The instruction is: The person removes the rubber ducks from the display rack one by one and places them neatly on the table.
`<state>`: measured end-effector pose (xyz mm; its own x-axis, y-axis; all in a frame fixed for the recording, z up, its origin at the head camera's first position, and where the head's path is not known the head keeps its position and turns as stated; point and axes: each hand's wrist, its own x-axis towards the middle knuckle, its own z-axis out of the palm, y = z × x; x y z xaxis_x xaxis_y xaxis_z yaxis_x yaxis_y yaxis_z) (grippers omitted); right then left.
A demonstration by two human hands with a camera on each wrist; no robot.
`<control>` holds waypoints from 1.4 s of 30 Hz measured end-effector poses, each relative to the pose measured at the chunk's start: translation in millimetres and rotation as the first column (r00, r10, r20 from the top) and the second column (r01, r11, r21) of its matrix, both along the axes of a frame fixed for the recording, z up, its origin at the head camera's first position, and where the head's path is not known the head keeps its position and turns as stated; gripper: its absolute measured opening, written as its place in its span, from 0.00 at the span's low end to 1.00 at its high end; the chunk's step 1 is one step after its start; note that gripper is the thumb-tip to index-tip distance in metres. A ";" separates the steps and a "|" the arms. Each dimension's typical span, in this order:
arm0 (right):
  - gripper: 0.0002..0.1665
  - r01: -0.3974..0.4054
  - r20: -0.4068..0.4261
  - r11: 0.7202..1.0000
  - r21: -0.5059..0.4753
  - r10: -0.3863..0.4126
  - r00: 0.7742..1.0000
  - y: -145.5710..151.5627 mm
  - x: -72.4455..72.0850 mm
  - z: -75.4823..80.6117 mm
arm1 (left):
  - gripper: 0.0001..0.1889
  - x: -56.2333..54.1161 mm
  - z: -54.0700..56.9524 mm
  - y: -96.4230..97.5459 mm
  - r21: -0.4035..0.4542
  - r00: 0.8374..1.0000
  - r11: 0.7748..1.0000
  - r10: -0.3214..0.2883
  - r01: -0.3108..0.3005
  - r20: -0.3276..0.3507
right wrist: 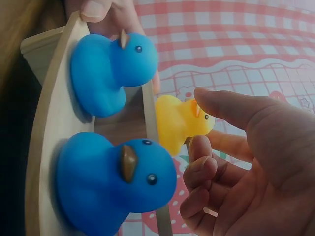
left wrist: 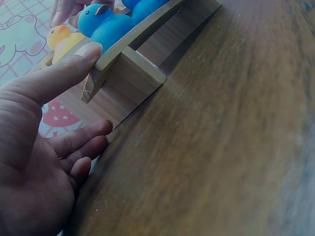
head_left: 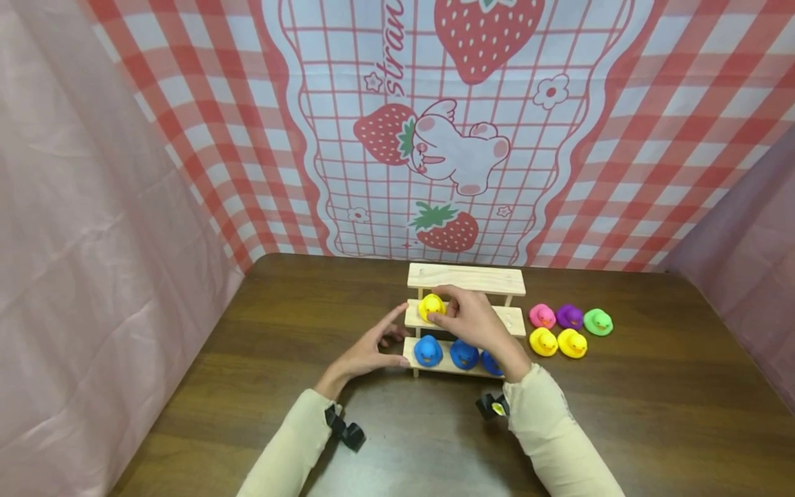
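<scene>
A three-tier wooden display stand [head_left: 466, 276] stands on the table. On its middle tier, at the left end, sits a yellow rubber duck [head_left: 431, 307]. My right hand [head_left: 470, 319] holds this duck between thumb and fingers; the right wrist view shows the thumb [right wrist: 231, 105] by its beak. Blue rubber ducks line the lowest tier, including a left one [head_left: 428, 351] and a middle one [head_left: 464, 354]; my right wrist partly hides another. My left hand [head_left: 371, 348] is at the stand's left end, its thumb [left wrist: 74, 66] touching the lowest tier's edge and its fingers spread.
To the right of the stand, several loose ducks lie on the table: pink [head_left: 542, 316], purple [head_left: 569, 317], green [head_left: 598, 322] and two yellow, one of them nearest the front right [head_left: 573, 343]. A strawberry-print cloth [head_left: 447, 138] hangs behind the table.
</scene>
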<state>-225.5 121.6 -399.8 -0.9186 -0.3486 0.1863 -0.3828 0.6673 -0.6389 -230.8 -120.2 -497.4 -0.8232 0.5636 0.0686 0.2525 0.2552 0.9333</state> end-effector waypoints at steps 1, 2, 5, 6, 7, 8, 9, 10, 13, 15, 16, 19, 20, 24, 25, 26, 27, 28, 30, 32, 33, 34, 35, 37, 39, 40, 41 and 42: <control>0.30 0.004 0.001 1.000 0.005 -0.004 1.000 -0.2 -0.4 -0.7 | 0.54 0.1 0.1 0.0 0.003 1.000 1.000 0.000 0.000 0.000; 0.30 0.007 0.006 1.000 0.012 -0.007 1.000 -0.5 -0.9 -1.6 | 0.54 0.0 0.1 -0.1 0.005 1.000 1.000 0.000 0.000 -0.001; 0.30 0.022 0.023 0.999 0.030 -0.022 0.999 -1.7 -1.6 -4.1 | 0.54 0.2 0.6 -0.2 0.008 1.000 1.000 0.001 -0.001 -0.002; 0.30 0.025 0.025 0.999 0.037 -0.026 0.999 -2.1 -1.6 -4.9 | 0.54 0.2 0.9 0.0 0.008 1.000 1.000 0.002 -0.002 -0.002; 0.30 0.029 0.028 0.999 0.043 -0.030 0.999 -2.5 -1.4 -5.5 | 0.54 0.3 1.2 0.0 0.008 1.000 1.000 0.002 -0.002 -0.003; 0.30 0.033 0.030 0.998 0.048 -0.034 0.999 -3.0 -1.1 -6.0 | 0.54 0.3 1.4 0.0 0.007 1.000 1.000 0.002 -0.002 -0.004; 0.29 0.037 0.028 0.998 0.049 -0.038 0.999 -3.4 -0.9 -6.5 | 0.54 0.3 1.7 0.1 0.006 1.000 1.000 0.002 -0.002 -0.004; 0.29 0.040 0.025 0.998 0.051 -0.041 0.999 -3.9 -0.7 -6.8 | 0.54 0.3 1.8 0.1 0.007 1.000 1.000 0.001 -0.001 -0.005; 0.27 0.044 0.015 0.998 0.045 -0.045 0.999 -4.9 -0.1 -7.2 | 0.54 0.1 1.8 -0.1 0.008 1.000 1.000 -0.002 0.002 -0.008; 0.27 0.043 0.009 0.998 0.040 -0.044 0.999 -5.3 0.3 -7.2 | 0.54 0.0 1.7 -0.3 0.009 1.000 1.000 -0.003 0.003 -0.010; 0.27 0.043 0.006 0.998 0.039 -0.043 0.999 -5.4 0.6 -7.0 | 0.54 -0.2 1.4 -0.4 0.008 1.000 1.000 -0.003 0.003 -0.010; 0.26 0.041 0.002 0.998 0.039 -0.041 0.999 -5.2 1.0 -6.8 | 0.54 -0.4 1.2 -0.4 0.006 1.000 1.000 -0.006 0.006 -0.011; 0.26 0.041 0.001 0.998 0.039 -0.041 0.999 -5.2 1.2 -6.5 | 0.54 -0.3 1.3 -0.3 0.005 1.000 1.000 -0.007 0.007 -0.010; 0.27 0.041 0.003 0.999 0.035 -0.041 0.999 -4.8 1.9 -4.9 | 0.54 -0.3 1.8 0.6 0.000 1.000 1.000 -0.007 0.007 -0.006; 0.27 0.041 0.004 0.999 0.034 -0.041 0.999 -4.5 2.4 -4.2 | 0.54 -0.3 1.9 0.8 -0.002 1.000 1.000 -0.006 0.006 -0.004; 0.27 0.040 0.004 0.999 0.034 -0.040 0.999 -4.2 2.9 -3.4 | 0.54 -0.3 1.9 0.9 -0.004 1.000 1.000 -0.006 0.006 -0.003; 0.28 0.041 0.005 0.999 0.034 -0.041 0.999 -3.8 3.5 -2.4 | 0.54 -0.4 1.8 1.1 -0.005 1.000 1.000 -0.006 0.006 -0.002; 0.28 0.042 0.004 0.999 0.034 -0.042 0.999 -3.2 4.2 -1.2 | 0.54 -0.3 1.8 1.1 -0.005 1.000 1.000 -0.007 0.007 -0.002; 0.29 0.041 0.001 0.999 0.031 -0.041 0.999 -1.8 5.7 1.0 | 0.54 -0.1 1.8 1.0 -0.005 1.000 1.000 -0.008 0.008 -0.003; 0.29 0.039 -0.005 0.999 0.031 -0.039 0.999 -0.4 7.1 3.2 | 0.54 0.1 1.7 0.5 -0.003 1.000 1.000 -0.007 0.007 -0.005; 0.29 0.038 -0.007 0.999 0.027 -0.038 0.999 0.5 7.7 4.1 | 0.54 0.2 1.8 0.2 -0.001 1.000 1.000 -0.007 0.007 -0.006; 0.29 0.037 -0.010 0.999 0.023 -0.036 0.999 1.3 8.3 4.9 | 0.54 0.2 1.6 0.0 -0.001 1.000 1.000 -0.007 0.007 -0.008; 0.29 0.035 -0.012 0.999 0.021 -0.035 0.999 2.1 8.9 5.6 | 0.54 0.1 1.5 -0.2 0.000 1.000 1.000 -0.006 0.006 -0.008; 0.29 0.035 -0.016 0.999 0.019 -0.035 0.999 3.8 9.9 6.8 | 0.54 -0.3 0.7 -0.4 0.002 1.000 1.000 -0.007 0.007 -0.009; 0.29 0.037 -0.022 0.999 0.015 -0.036 0.999 5.8 10.8 7.7 | 0.54 -1.0 -0.1 -0.5 0.002 1.000 1.000 -0.008 0.008 -0.010; 0.29 0.039 -0.024 0.999 0.014 -0.039 0.999 6.9 11.4 8.1 | 0.54 -1.3 -0.2 -0.2 0.000 1.000 1.000 -0.008 0.008 -0.010; 0.28 0.043 -0.028 0.999 0.014 -0.042 0.999 8.4 11.8 8.3 | 0.54 -1.5 -0.1 -0.2 0.000 1.000 1.000 -0.009 0.009 -0.009; 0.28 0.045 -0.032 0.999 0.012 -0.044 0.999 10.2 12.4 8.7 | 0.54 -1.7 0.0 -0.1 -0.001 1.000 1.000 -0.010 0.010 -0.010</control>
